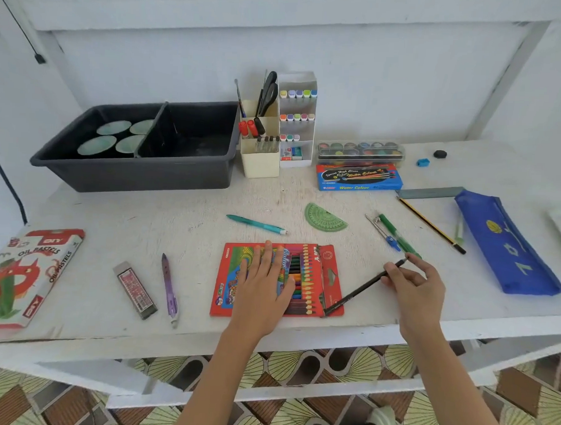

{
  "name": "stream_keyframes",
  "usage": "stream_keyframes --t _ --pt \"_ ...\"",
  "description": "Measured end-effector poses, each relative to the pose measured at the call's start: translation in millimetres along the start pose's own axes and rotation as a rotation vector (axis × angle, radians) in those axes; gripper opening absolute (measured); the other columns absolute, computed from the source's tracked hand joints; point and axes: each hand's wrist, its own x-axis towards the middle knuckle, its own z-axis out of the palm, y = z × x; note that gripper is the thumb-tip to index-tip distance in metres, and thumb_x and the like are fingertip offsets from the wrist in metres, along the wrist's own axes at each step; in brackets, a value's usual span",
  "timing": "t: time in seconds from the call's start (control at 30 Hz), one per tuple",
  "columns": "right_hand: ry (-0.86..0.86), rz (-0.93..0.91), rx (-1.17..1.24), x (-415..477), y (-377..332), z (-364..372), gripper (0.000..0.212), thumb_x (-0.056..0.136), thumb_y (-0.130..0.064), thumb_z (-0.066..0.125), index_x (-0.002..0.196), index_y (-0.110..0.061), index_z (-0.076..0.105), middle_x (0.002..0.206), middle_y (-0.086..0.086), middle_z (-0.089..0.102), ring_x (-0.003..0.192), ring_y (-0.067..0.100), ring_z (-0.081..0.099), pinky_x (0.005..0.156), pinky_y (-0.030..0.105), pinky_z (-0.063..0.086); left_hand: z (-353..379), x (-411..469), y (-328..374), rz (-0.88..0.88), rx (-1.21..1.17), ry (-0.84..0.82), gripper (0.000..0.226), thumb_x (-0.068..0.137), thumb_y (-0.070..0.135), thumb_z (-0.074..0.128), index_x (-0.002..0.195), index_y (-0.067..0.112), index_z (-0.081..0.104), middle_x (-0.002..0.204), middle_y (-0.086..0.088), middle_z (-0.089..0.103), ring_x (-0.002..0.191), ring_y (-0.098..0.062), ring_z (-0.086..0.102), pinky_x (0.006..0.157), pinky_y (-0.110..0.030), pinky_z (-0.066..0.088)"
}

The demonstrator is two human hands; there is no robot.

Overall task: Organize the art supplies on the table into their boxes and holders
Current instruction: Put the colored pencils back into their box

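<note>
**Desk stock, one moment**

1. Desk (pixel 195 257): white, fills the middle of the frame.
2. Grey tub (pixel 131 172): upper left, divided in two; round greenish dishes in its left half.
3. Blue pouch (pixel 507 245): right side, lying slantwise.
4. Oil pastels box (pixel 26 273): lower left edge.
5. Coloured-pencil box (pixel 229 280): centre, flap open at its right, pencils showing in a row.
6. Left grip (pixel 264 281): flat, fingers straight, pressing on the coloured-pencil box.
7. Right grip (pixel 416 287): pinching a black pencil (pixel 359 288) near its upper end. The pencil slants down-left, and its lower end is at the box's lower right corner.
8. Water colour box (pixel 358 178): upper centre-right, just in front of a clear paint case (pixel 361 151).
9. Teal pen (pixel 256 225), green protractor (pixel 325 217): just above the coloured-pencil box.
10. Purple pen (pixel 169 288): left of the box.
11. Blue sharpener (pixel 422 162): upper right.
</note>
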Motion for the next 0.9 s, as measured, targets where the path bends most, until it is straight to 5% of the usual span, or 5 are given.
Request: stream_keyframes --t 0.27,0.37,0.7,0.9 --pt "0.063 0.001 -0.019 1 0 10 0.040 0.086 -0.013 0.068 0.123 -0.015 0.053 0.084 0.006 0.069 0.067 0.008 0.065 0.092 0.039 0.052 -2 3 -1 0.016 0.002 -0.064 0.071 0.089 0.055 0.006 0.150 0.023 -0.009 0.156 0.001 -0.019 0.142 -0.016 -0.022 0.111 -0.033 -0.018" --pt "0.097 -0.002 0.018 0 1 12 0.037 0.087 -0.012 0.065 0.122 -0.015 0.053 0.084 0.006 0.068 0.067 0.009 0.065 0.091 0.035 0.052 0 3 -3 0.018 -0.001 -0.065 0.066 0.095 0.055 0.010 0.150 0.024 -0.010 0.156 0.001 -0.019 0.141 -0.016 -0.023 0.112 -0.033 -0.017" --pt "0.210 -0.002 0.054 -1 4 21 0.034 0.089 -0.011 0.062 0.121 -0.016 0.053 0.084 0.005 0.065 0.049 -0.008 0.059 0.069 0.015 0.047 5 1 -3 0.021 0.032 -0.024 0.086 0.071 0.065 -0.016 0.148 0.026 -0.016 0.155 0.002 -0.022 0.136 -0.012 -0.030 0.111 -0.033 -0.018" --pt "0.231 -0.022 0.055 -2 3 24 0.033 0.090 -0.009 0.060 0.122 -0.016 0.053 0.081 0.003 0.064 0.056 -0.001 0.060 0.068 0.012 0.050 7 0 -3 0.027 0.069 0.008 0.089 0.071 0.069 -0.022 0.149 0.026 -0.012 0.157 0.002 -0.017 0.135 -0.011 -0.028 0.111 -0.032 -0.018"
